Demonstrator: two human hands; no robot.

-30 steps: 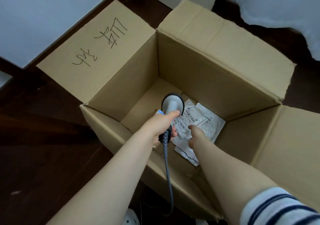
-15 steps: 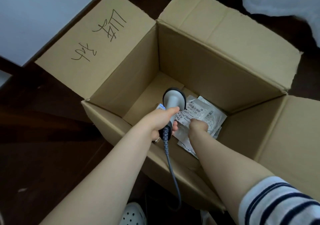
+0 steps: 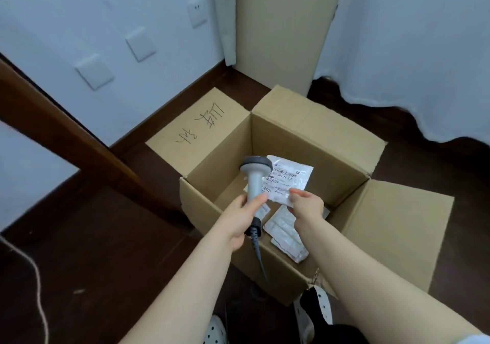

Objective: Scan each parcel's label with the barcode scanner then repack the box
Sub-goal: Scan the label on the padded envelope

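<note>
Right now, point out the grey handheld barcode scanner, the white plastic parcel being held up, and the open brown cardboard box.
grey handheld barcode scanner (image 3: 254, 182), head view, on its neck.
white plastic parcel (image 3: 294, 176), head view, on its printed label.
open brown cardboard box (image 3: 305, 142), head view, on its far inner wall.

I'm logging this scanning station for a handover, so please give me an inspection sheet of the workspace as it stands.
Surface: dark wooden floor; open brown cardboard box stands on it, flaps spread.
Job's things: white plastic parcel with printed label held above the box; more white parcels lie inside; grey handheld barcode scanner beside the label.
Clutter: nothing seen.
Grippers: left hand grips the scanner handle; right hand pinches the parcel's lower edge.
Cables: grey scanner cable hangs down; thin cord on floor at left.
Surroundings: pale wall with switch plates, tall cardboard panel, white curtain.
</note>
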